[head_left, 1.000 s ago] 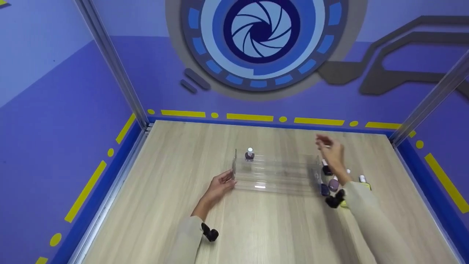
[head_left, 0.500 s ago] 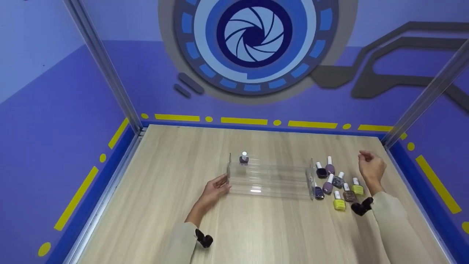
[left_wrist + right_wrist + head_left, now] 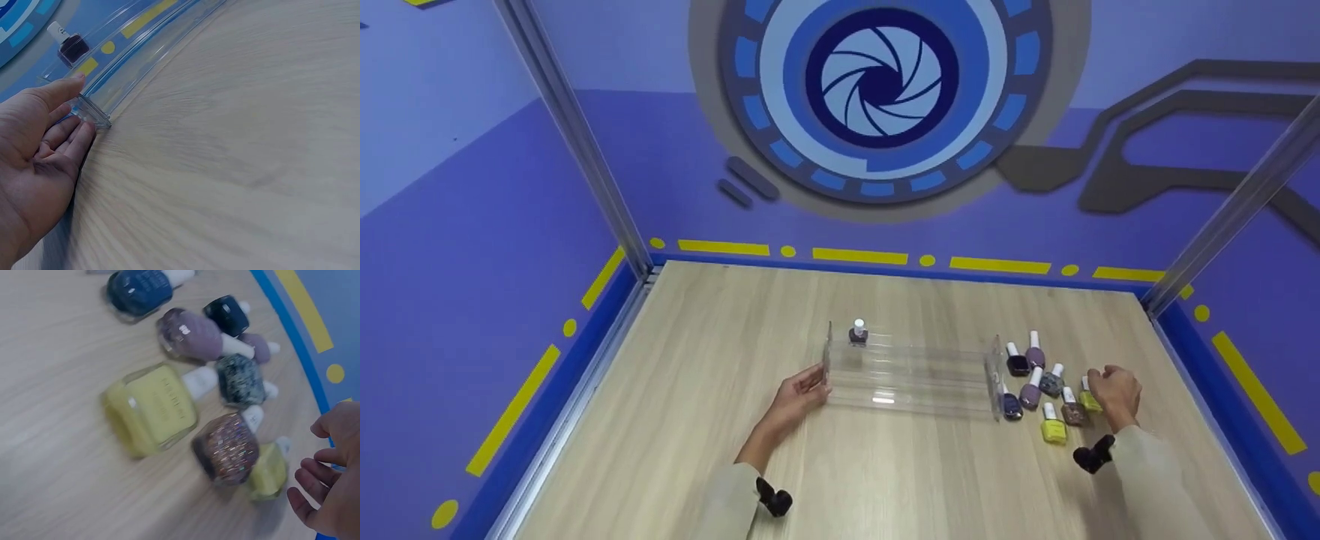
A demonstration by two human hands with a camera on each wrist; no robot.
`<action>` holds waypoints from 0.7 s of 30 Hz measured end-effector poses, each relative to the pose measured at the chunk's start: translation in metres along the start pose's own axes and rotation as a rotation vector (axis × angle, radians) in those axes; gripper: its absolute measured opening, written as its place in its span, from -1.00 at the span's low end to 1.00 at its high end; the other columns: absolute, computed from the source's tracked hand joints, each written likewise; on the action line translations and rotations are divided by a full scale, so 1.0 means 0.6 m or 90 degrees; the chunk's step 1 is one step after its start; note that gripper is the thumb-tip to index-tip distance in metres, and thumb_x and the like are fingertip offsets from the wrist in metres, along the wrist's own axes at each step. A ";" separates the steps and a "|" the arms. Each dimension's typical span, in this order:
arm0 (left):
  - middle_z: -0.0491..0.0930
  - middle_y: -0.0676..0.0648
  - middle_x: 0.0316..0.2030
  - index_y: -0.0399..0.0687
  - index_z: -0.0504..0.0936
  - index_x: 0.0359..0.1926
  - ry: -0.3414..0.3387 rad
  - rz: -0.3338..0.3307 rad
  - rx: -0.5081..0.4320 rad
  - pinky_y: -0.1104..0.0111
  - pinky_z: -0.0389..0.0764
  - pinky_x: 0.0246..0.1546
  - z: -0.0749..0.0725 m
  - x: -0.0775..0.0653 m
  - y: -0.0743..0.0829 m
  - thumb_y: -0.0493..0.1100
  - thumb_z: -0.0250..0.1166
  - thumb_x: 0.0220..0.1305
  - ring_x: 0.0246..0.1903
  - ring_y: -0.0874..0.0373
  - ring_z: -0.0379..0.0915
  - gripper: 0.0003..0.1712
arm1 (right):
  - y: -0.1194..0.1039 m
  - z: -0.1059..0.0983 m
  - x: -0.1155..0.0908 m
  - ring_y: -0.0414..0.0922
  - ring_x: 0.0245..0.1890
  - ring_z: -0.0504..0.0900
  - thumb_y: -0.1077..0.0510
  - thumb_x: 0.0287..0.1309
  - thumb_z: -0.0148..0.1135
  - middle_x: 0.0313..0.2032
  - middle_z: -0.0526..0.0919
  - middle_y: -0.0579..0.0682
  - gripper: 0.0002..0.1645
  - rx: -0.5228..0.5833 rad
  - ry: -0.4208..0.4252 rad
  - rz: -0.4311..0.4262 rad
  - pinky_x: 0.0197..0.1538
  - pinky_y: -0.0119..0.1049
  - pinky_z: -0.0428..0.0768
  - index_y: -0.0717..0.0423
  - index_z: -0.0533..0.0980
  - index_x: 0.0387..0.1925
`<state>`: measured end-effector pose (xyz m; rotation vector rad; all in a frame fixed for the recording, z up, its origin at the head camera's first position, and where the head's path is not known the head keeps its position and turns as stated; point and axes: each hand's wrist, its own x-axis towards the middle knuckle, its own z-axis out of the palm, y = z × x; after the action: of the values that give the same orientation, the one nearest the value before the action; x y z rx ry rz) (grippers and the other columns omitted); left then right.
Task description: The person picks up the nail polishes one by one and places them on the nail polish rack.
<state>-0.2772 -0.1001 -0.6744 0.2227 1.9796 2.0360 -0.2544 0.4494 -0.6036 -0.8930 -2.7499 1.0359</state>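
A clear acrylic display rack (image 3: 915, 375) with stepped tiers stands mid-table. My left hand (image 3: 793, 399) grips its left end panel; in the left wrist view the thumb lies at the panel's top edge and the fingers at its outer side. One dark nail polish bottle (image 3: 858, 334) with a white cap stands upright on the rack's top tier, at the left. My right hand (image 3: 1116, 394) hovers by the far yellow nail polish bottle (image 3: 269, 471). Its fingers are loosely bent, and a gap to the bottle shows in the right wrist view.
Several bottles lie right of the rack: a near yellow one (image 3: 1054, 429), brown glitter (image 3: 1072, 412), grey speckled (image 3: 1051, 383), mauve (image 3: 1030, 395), another mauve (image 3: 1036, 356), black (image 3: 1018, 364) and dark blue (image 3: 1012, 406). Blue walls (image 3: 675, 165) bound the table.
My right hand has moved from above the rack's right end out to the right, then down toward the far yellow bottle. The left hand keeps its place at the rack.
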 end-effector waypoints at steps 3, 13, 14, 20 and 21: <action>0.25 -0.38 0.49 -0.34 0.24 0.50 -0.006 0.001 -0.003 0.25 0.52 0.38 -0.001 -0.001 0.000 -0.21 0.32 0.41 0.51 -0.26 0.18 -0.24 | 0.008 0.010 -0.004 0.40 0.33 0.39 0.10 0.39 -0.07 0.31 0.38 0.53 -0.30 0.001 -0.010 0.017 0.41 0.23 0.44 0.56 0.26 0.36; 0.18 -0.40 0.51 -0.37 0.19 0.52 -0.019 0.002 -0.014 0.23 0.49 0.41 0.002 0.002 -0.001 -0.21 0.27 0.45 0.53 -0.28 0.10 -0.25 | 0.025 0.021 -0.013 0.37 0.23 0.47 0.05 0.41 -0.06 0.26 0.45 0.51 -0.35 0.025 -0.001 0.033 0.31 0.27 0.48 0.51 0.39 0.29; 0.18 -0.40 0.51 -0.37 0.19 0.52 -0.019 0.000 -0.015 0.23 0.49 0.41 0.002 0.002 -0.001 -0.22 0.26 0.46 0.53 -0.28 0.10 -0.26 | 0.027 0.022 -0.013 0.36 0.21 0.48 0.05 0.41 -0.05 0.24 0.47 0.50 -0.36 0.027 0.001 0.034 0.29 0.26 0.49 0.50 0.40 0.28; 0.20 -0.42 0.50 -0.38 0.20 0.51 -0.010 -0.004 -0.025 0.28 0.57 0.34 0.001 -0.001 0.000 -0.29 0.24 0.45 0.52 -0.29 0.12 -0.28 | 0.033 0.027 -0.014 0.30 0.06 0.58 0.09 0.39 0.00 0.12 0.58 0.48 -0.44 0.030 0.024 0.004 0.11 0.17 0.57 0.50 0.52 0.15; 0.20 -0.42 0.50 -0.38 0.20 0.51 -0.008 -0.003 -0.026 0.28 0.57 0.34 0.001 -0.001 0.000 -0.29 0.24 0.45 0.52 -0.29 0.12 -0.28 | 0.034 0.027 -0.015 0.28 0.02 0.59 0.10 0.38 0.01 0.09 0.59 0.48 -0.45 0.032 0.027 0.000 0.07 0.14 0.59 0.51 0.53 0.13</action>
<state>-0.2761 -0.0996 -0.6742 0.2218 1.9265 2.0652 -0.2412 0.4475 -0.6279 -0.8981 -2.6773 1.0673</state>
